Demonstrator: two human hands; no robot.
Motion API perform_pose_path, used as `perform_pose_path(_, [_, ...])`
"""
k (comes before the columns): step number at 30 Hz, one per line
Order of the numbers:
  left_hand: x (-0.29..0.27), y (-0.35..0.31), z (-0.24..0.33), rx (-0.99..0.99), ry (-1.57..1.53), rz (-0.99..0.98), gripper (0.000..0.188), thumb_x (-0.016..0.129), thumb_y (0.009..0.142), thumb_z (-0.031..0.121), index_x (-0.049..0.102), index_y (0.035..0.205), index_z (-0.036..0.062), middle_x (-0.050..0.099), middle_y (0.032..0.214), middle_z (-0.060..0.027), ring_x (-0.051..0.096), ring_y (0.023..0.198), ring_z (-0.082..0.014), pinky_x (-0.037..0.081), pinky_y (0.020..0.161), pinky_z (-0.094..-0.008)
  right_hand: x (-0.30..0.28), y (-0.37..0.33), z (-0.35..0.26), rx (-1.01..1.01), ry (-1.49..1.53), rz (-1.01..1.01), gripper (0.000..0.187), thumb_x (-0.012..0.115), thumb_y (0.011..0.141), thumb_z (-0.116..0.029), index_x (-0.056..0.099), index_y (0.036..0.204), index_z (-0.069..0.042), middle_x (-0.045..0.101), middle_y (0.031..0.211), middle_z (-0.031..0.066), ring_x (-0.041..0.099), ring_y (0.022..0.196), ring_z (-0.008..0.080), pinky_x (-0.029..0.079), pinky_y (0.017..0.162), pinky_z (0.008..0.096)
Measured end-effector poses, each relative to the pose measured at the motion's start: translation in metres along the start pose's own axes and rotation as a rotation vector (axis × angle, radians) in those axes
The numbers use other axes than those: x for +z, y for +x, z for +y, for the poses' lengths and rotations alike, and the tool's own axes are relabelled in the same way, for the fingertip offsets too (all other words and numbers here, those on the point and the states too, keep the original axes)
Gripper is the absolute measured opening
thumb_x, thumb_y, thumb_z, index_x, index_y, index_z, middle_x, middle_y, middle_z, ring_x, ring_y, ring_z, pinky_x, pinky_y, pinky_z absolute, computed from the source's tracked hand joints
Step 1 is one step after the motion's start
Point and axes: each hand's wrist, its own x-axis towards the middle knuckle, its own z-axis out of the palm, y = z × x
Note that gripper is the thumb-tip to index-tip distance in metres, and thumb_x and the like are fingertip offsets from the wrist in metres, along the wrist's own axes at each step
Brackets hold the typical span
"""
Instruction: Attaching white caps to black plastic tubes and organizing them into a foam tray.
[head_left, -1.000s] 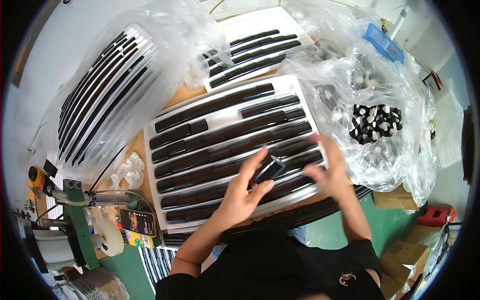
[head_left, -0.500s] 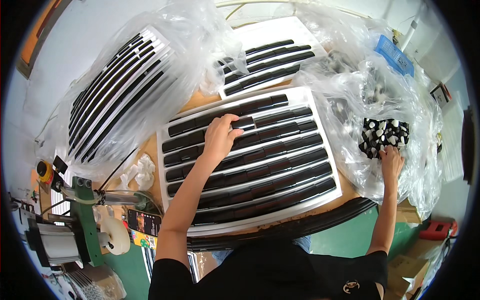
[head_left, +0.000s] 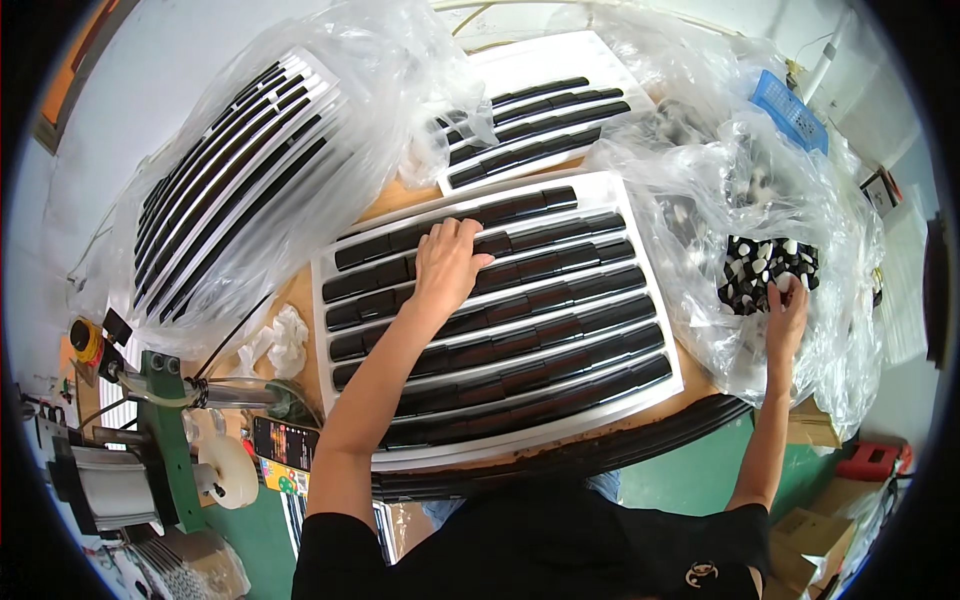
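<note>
My left hand (head_left: 447,265) rests over the upper rows of a white tray (head_left: 648,240) filled with rows of glossy black rectangular pieces (head_left: 540,302). Its fingers reach across the second row, touching the pieces there, with the thumb apart from them. What lies under the palm is hidden. At the right, my right hand (head_left: 787,315) is at the opening of a clear plastic bag (head_left: 690,290) that holds a heap of small black and white pieces (head_left: 745,268). Thumb and fingers close around a small white oval piece (head_left: 784,284) at the edge of the heap.
Behind stands a second white tray (head_left: 590,60) with black rows; another slatted tray (head_left: 240,180) lies under plastic at the left. A machine with a green plate (head_left: 170,440), a phone (head_left: 285,443) and crumpled tissue (head_left: 288,340) stand left. A blue basket (head_left: 790,108) is back right.
My left hand has shifted slightly right, its fingers now laid across the row rather than at one short piece. The right fingers have risen slightly, with a white piece at their tips.
</note>
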Motion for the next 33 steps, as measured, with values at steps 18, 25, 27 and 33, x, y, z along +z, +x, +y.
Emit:
perform_pose_path(18, [-0.05,-0.046,-0.005,0.023,-0.323,-0.003,0.019,0.061,0.079,0.006,0.053,0.096,0.0067,0.055,0.098,-0.0097,0.053,0.08,-0.0184,0.041,0.069,-0.0308,-0.035,-0.071,-0.175,0.243,1.338,-0.632,0.029,0.057,0.087,-0.014,0.049,0.111,-0.001,0.06,0.102,0.0114,0.06,0.083,0.0145,0.047,0.069,0.0252])
perform_pose_path(25, [-0.067,-0.1,0.083,-0.176,-1.185,-0.327,0.039,0.062,0.084,0.01,0.046,0.119,0.0014,0.057,0.091,-0.0024,0.053,0.079,-0.0058,0.041,0.067,-0.0181,-0.047,-0.096,-0.243,-0.101,1.176,-0.752,0.033,0.053,0.09,-0.014,0.051,0.122,-0.003,0.054,0.098,0.0023,0.051,0.084,0.0085,0.042,0.072,0.02])
perform_pose_path(27, [-0.058,-0.115,0.089,-0.214,-1.255,-0.302,0.035,0.057,0.088,0.012,0.045,0.119,0.0003,0.057,0.097,-0.005,0.055,0.087,-0.009,0.043,0.076,-0.0218,-0.05,-0.094,-0.247,-0.212,1.135,-0.771,0.033,0.056,0.088,-0.01,0.052,0.12,-0.004,0.051,0.096,0.0003,0.048,0.083,0.007,0.04,0.073,0.019])
perform_pose_path(33, [-0.064,-0.133,0.113,-0.186,-1.211,-0.214,0.039,0.052,0.091,0.014,0.041,0.127,0.0034,0.055,0.075,-0.0034,0.05,0.065,-0.0082,0.04,0.06,-0.0219,-0.052,-0.109,-0.238,0.129,1.151,-1.197,0.029,0.064,0.081,-0.002,0.054,0.108,-0.002,0.056,0.095,0.0017,0.054,0.087,0.0073,0.044,0.076,0.0204])
